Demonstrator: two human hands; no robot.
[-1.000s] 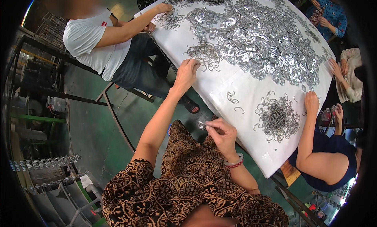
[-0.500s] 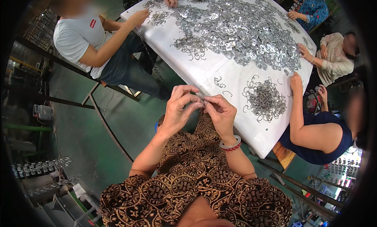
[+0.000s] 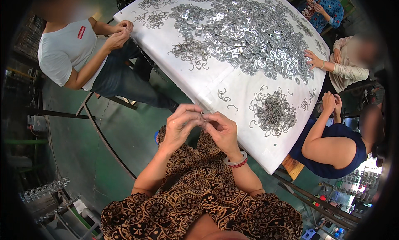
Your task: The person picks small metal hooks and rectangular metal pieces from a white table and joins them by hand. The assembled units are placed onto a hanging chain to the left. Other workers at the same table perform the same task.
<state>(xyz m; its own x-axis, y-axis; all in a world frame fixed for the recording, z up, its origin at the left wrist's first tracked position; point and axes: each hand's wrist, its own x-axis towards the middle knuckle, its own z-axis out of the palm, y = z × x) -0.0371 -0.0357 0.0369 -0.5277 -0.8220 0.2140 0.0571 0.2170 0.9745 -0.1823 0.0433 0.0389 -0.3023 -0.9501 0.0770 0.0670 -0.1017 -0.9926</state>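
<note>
A small metal piece (image 3: 202, 115), grey and shiny, sits between the fingertips of both hands, just below the near edge of the table (image 3: 232, 90), in the middle of the frame. It is too small to tell its exact shape or its long axis. The left hand (image 3: 181, 124) curls its fingers closed around the piece from the left, and the right hand (image 3: 222, 130), with a pale bangle (image 3: 236, 160) on the wrist, pinches it from the right; both hands touch each other at the fingertips, equally near to it. Above and to the right, on the white table cover, lies a heap of thin bent wire hooks (image 3: 273, 111). Further up lies a wide spread of flat stamped metal plates (image 3: 245, 32). Other people sit around the table, their hands busy at its edges.
</note>
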